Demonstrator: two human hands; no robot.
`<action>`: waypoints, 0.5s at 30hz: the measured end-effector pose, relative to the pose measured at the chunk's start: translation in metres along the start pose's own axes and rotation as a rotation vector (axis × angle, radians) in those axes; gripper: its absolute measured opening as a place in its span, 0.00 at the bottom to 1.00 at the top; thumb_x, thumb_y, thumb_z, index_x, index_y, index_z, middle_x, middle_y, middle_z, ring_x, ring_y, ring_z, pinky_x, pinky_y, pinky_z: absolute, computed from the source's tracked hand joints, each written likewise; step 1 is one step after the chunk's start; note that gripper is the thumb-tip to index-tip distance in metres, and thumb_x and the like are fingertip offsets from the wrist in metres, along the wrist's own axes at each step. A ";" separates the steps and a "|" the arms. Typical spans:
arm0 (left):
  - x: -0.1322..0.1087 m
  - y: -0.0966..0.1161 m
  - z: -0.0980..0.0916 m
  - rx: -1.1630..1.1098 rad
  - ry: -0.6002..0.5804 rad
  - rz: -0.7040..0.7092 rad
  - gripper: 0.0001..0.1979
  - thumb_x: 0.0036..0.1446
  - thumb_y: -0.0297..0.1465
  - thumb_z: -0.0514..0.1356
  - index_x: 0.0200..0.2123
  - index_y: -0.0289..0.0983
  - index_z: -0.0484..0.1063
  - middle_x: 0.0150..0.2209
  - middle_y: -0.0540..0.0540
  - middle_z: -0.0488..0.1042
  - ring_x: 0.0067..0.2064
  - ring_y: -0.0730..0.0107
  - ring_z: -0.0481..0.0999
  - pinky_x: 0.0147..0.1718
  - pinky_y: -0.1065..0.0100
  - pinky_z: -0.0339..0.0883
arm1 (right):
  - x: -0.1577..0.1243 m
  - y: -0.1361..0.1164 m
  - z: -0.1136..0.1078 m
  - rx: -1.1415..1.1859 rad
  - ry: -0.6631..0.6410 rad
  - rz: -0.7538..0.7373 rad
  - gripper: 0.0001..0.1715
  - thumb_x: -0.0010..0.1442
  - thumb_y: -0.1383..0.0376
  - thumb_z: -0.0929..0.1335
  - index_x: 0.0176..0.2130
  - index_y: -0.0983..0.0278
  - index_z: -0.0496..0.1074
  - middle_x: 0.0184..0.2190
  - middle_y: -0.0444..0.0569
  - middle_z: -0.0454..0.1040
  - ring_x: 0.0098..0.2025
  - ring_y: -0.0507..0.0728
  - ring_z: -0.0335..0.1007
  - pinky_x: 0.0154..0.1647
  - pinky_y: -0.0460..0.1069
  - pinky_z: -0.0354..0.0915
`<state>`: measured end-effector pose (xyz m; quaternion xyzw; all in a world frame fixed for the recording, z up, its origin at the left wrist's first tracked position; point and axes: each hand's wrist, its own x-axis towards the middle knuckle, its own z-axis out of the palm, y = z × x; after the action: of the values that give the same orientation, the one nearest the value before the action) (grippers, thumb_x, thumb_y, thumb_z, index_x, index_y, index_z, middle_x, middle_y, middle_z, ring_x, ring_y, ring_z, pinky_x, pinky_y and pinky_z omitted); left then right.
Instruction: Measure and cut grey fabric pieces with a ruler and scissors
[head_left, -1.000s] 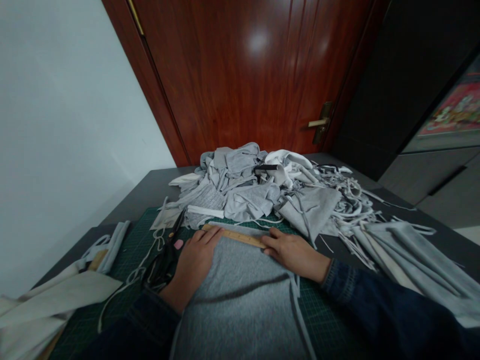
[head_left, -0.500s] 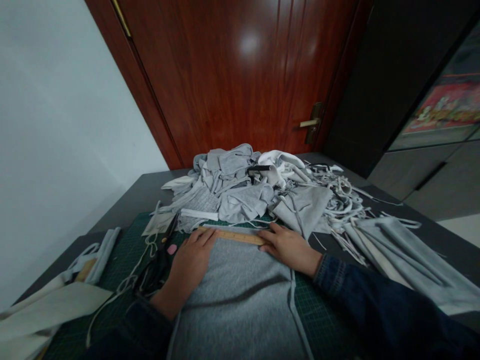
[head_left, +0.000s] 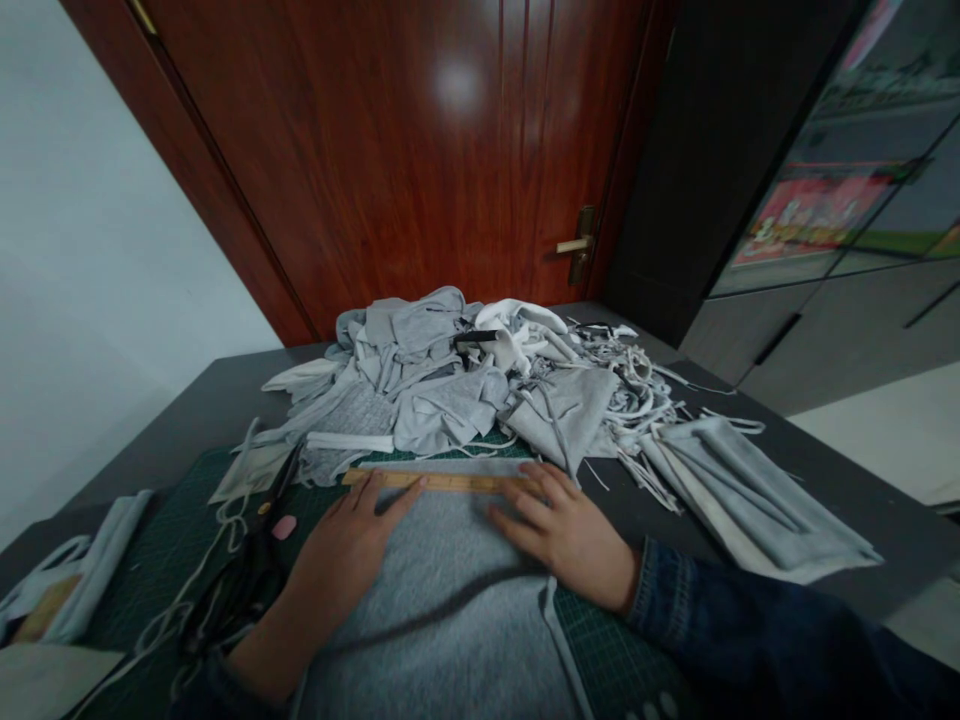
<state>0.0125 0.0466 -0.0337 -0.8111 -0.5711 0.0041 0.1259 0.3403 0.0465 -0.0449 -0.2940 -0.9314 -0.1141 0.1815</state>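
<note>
A wooden ruler lies crosswise near the far edge of a grey knit fabric piece. At the ruler's left end, my left hand rests with thumb and fingers apart, fingertips touching the wood. My right hand is spread over the right end, its fingers on the ruler and the cloth. The fabric is spread on a green cutting mat, with a soft ridge running across it. Left of my left hand are black-handled scissors and a small pink piece that looks like chalk.
Behind the mat rises a heap of grey and white cloth scraps. Tangled strips and folded grey fabric lie to the right. Pale cloth and a cord are at left. A wooden door stands beyond.
My view has swung to the right, so the scene shifts left. The fingers of my right hand have spread and reached further over the ruler. My left thumb and fingers have parted.
</note>
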 end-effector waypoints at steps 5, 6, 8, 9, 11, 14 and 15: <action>0.003 0.001 -0.003 0.087 0.006 0.009 0.38 0.62 0.15 0.46 0.68 0.53 0.68 0.63 0.38 0.73 0.56 0.50 0.79 0.55 0.51 0.75 | -0.005 0.003 0.009 0.253 -0.147 -0.147 0.25 0.77 0.65 0.60 0.70 0.56 0.64 0.70 0.44 0.66 0.76 0.60 0.48 0.74 0.59 0.57; 0.004 0.003 -0.006 0.104 -0.004 0.007 0.37 0.63 0.16 0.46 0.68 0.52 0.68 0.62 0.37 0.73 0.55 0.50 0.80 0.54 0.51 0.75 | -0.005 0.003 0.010 0.290 -0.183 -0.113 0.26 0.77 0.65 0.60 0.70 0.55 0.63 0.71 0.42 0.64 0.77 0.61 0.44 0.75 0.60 0.54; 0.005 0.007 -0.010 0.126 -0.017 -0.010 0.37 0.63 0.16 0.46 0.68 0.52 0.68 0.61 0.36 0.74 0.52 0.50 0.81 0.53 0.50 0.76 | -0.006 0.003 0.012 0.351 -0.239 -0.070 0.27 0.77 0.64 0.61 0.71 0.51 0.62 0.73 0.39 0.60 0.78 0.63 0.41 0.76 0.64 0.50; 0.006 0.009 -0.011 0.131 -0.023 -0.018 0.37 0.63 0.16 0.46 0.68 0.52 0.68 0.60 0.36 0.74 0.51 0.51 0.82 0.53 0.50 0.76 | -0.007 0.003 0.012 0.375 -0.255 -0.061 0.27 0.77 0.63 0.61 0.71 0.50 0.62 0.73 0.38 0.60 0.78 0.64 0.41 0.77 0.65 0.49; 0.007 0.012 -0.013 0.143 -0.032 -0.029 0.38 0.63 0.15 0.46 0.68 0.52 0.67 0.60 0.36 0.74 0.51 0.51 0.82 0.52 0.50 0.77 | -0.008 0.002 0.011 0.404 -0.273 -0.050 0.28 0.77 0.63 0.61 0.72 0.48 0.60 0.73 0.38 0.59 0.78 0.65 0.41 0.77 0.67 0.46; 0.007 0.013 -0.011 0.169 -0.034 -0.024 0.38 0.62 0.15 0.46 0.69 0.52 0.67 0.61 0.35 0.73 0.54 0.49 0.81 0.53 0.51 0.76 | -0.010 -0.001 0.009 0.412 -0.281 -0.058 0.29 0.77 0.63 0.61 0.72 0.47 0.60 0.73 0.39 0.60 0.78 0.64 0.40 0.77 0.67 0.45; 0.005 0.013 -0.010 0.174 -0.030 -0.024 0.38 0.62 0.15 0.46 0.69 0.52 0.67 0.62 0.34 0.73 0.54 0.49 0.81 0.53 0.51 0.76 | -0.011 -0.003 0.008 0.409 -0.280 -0.057 0.29 0.77 0.63 0.61 0.72 0.47 0.59 0.73 0.40 0.60 0.78 0.64 0.41 0.77 0.67 0.45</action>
<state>0.0277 0.0456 -0.0259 -0.7900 -0.5802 0.0643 0.1876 0.3449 0.0411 -0.0573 -0.2376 -0.9592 0.1134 0.1029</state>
